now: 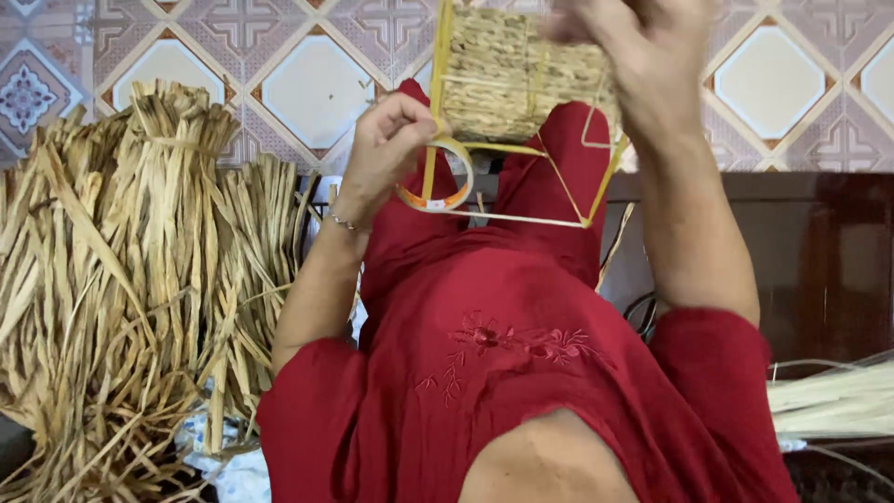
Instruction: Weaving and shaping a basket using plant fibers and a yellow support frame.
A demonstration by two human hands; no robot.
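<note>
A half-woven straw basket (507,79) on a yellow wire frame (559,177) is held up over my lap, which is covered in red cloth. My right hand (643,56) grips the basket's upper right side from above. My left hand (391,140) is closed at the frame's left upright rod, and a yellow-and-white roll of tape (438,186) sits against its fingers, ringed around that rod. The frame's lower part is bare wire with no weaving on it. A thin bracelet is on my left wrist.
Big bundles of dried straw strips (121,279) are piled on the patterned tiled floor (317,84) to my left. A dark wooden piece of furniture (819,251) stands at the right, with a bundle of pale strands (833,401) below it.
</note>
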